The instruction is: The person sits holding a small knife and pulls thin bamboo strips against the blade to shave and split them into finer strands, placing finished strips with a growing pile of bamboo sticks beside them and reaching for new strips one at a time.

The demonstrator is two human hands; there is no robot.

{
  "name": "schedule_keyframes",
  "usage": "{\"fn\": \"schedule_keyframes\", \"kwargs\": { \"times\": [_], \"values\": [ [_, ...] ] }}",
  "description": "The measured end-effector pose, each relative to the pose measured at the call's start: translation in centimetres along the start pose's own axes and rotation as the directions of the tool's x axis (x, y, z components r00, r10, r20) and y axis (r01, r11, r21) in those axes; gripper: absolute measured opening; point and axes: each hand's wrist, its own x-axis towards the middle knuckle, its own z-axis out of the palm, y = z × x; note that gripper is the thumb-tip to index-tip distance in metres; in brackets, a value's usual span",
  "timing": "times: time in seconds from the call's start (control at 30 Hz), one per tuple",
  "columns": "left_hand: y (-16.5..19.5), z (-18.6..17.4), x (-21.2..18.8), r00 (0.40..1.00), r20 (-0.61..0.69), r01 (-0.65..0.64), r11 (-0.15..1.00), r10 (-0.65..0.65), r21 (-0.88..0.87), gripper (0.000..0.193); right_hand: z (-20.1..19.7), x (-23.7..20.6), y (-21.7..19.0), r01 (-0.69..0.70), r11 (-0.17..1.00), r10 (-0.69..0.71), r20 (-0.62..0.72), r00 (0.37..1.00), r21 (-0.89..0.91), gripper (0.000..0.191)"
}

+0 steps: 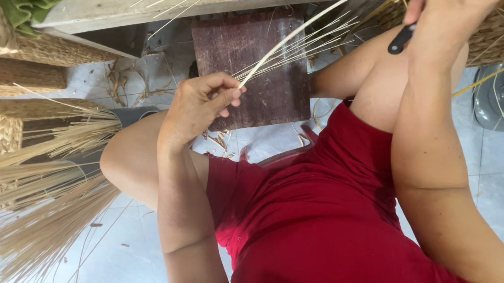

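We have our left hand (pixel 200 102) pinched shut on the near ends of a small bundle of pale reed strips (pixel 293 38), which fan up and away over the dark wooden board (pixel 255 62) lying on the floor between our knees. Our right hand (pixel 438 19) is raised at the top edge of the view, closed around the black handle of a knife (pixel 401 39); the blade itself is hidden, so we cannot tell which way it faces. The main risk, as we judge it, is that blade: it sits just above our bare right knee and near the strips, and a slip could nick skin or cut a strip short. The strips are thin and springy, so a loose pinch could let them splay or slide out of our fingers. The large sheaf of dry reeds (pixel 39 206) at our left could also snag our elbow and scatter across the tiled floor (pixel 497 169).
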Motion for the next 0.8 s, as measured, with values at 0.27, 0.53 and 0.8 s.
{"fn": "schedule_keyframes", "kwargs": {
  "times": [0.27,0.53,0.8],
  "values": [
    [-0.2,-0.5,-0.1,0.998,0.056,-0.007,0.985,0.017,-0.173,0.013,6.6,-4.4,-4.7,0.368,0.886,-0.243,0.393,0.887,-0.281,0.01],
    [-1.1,0.7,0.1,0.98,0.172,-0.06,0.969,0.104,-0.241,0.014,9.8,-6.3,-3.9,0.518,0.803,-0.329,0.505,0.798,-0.296,0.022],
    [-2.0,2.2,1.4,0.987,0.054,-0.132,0.951,0.153,-0.28,0.019,9.8,-6.4,-2.1,-0.464,0.883,0.414,0.565,0.713,-0.061,0.029]
  ]
}}
